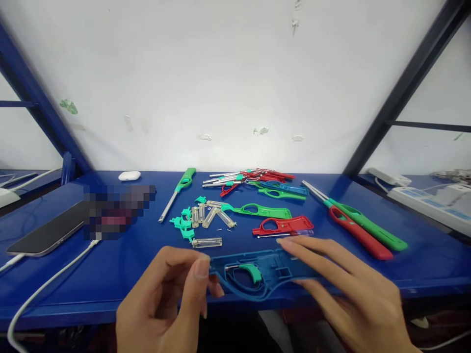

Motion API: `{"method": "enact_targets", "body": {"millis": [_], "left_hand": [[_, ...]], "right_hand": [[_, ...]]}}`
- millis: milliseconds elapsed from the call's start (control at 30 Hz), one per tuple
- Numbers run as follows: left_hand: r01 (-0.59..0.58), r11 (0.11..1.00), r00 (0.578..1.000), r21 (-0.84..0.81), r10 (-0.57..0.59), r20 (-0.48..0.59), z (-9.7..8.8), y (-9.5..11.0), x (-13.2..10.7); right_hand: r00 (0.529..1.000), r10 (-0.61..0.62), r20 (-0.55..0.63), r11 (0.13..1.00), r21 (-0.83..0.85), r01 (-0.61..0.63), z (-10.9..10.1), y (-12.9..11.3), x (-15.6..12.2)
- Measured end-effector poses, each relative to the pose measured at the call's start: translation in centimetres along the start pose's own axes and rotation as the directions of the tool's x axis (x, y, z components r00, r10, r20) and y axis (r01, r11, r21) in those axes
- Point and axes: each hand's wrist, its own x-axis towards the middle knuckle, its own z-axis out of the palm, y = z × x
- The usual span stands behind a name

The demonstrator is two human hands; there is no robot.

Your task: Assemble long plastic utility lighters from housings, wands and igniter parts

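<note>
Over the table's front edge I hold a blue lighter casing half [270, 267] with its hollow inside facing me. My left hand [165, 294] pinches its narrow left end between thumb and fingers. At the wide right end, my right hand [353, 294] grips it with fingers along the top edge and thumb below. A teal trigger [253, 272] sits inside the casing by the finger loop. Just beyond lie a red casing half [285, 225], a screwdriver [303, 234] and a green casing half [265, 211]. Several clear fuel tanks [208, 242] and teal trigger pieces [182, 223] lie to the left.
A green lighter [178, 193] lies at the back, beside a pile of red casings and metal tubes [253, 176]. Red and green lighters [360, 233] rest at right. A phone [47, 228], white cable [47, 289] and earbud case [129, 175] are at left.
</note>
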Motion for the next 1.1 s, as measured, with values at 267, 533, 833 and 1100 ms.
{"method": "enact_targets", "body": {"millis": [267,533,833,1100], "left_hand": [[0.048,0.997,0.988,-0.058,-0.039,0.146,-0.4,-1.0,0.3],[-0.011,0.999,0.998,0.034,0.009,0.060,-0.4,-1.5,0.0],[-0.099,0.983,0.993,0.153,0.107,-0.041,0.0,-3.9,1.0],[-0.137,0.977,0.989,0.163,0.143,-0.031,0.1,-4.6,1.0]], "right_hand": [[0.998,0.049,-0.039,0.999,-0.012,-0.050,0.2,0.5,-0.2],[0.986,0.109,-0.128,0.990,-0.071,-0.119,-0.3,2.2,0.9],[0.945,0.247,0.212,0.925,-0.341,-0.165,-0.4,13.3,5.3],[0.842,0.233,0.487,0.929,-0.368,-0.044,2.2,19.9,10.9]]}}
